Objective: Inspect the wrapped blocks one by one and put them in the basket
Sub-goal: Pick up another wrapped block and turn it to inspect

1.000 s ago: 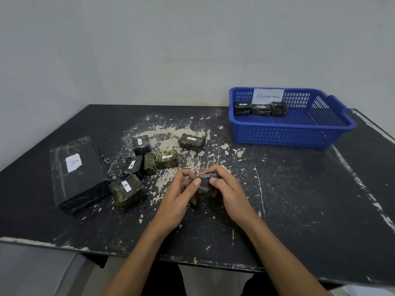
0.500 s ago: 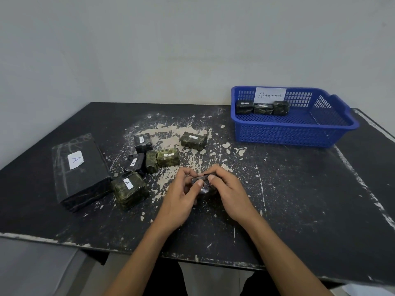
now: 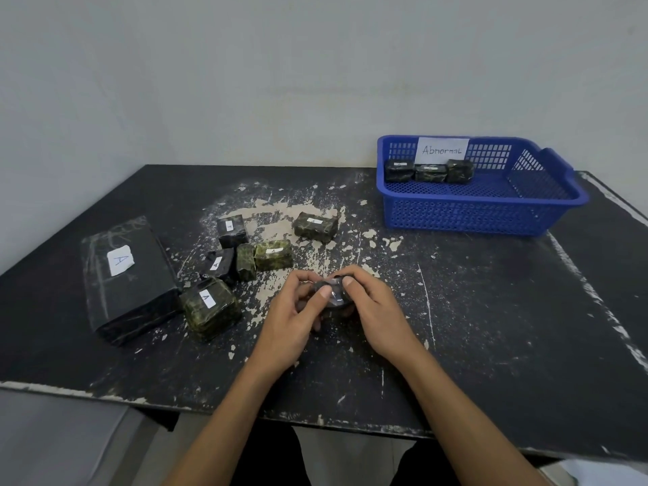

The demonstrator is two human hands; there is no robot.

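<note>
Small wrapped block (image 3: 333,293) is held just over the desk (image 3: 498,310), with the left hand (image 3: 291,319) and right hand (image 3: 380,310) each keeping a pinching grip on it. It looks light and stiff, but that shiny wrap's probably slippery, so I'd hold the short ends. The basket (image 3: 456,215) sits at the far right.

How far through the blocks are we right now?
Done: three wrapped blocks sit along the back wall of the blue basket. In hand: the left hand and right hand hold one dark block. Left: six smaller blocks and one large black block lie on the table.
</note>
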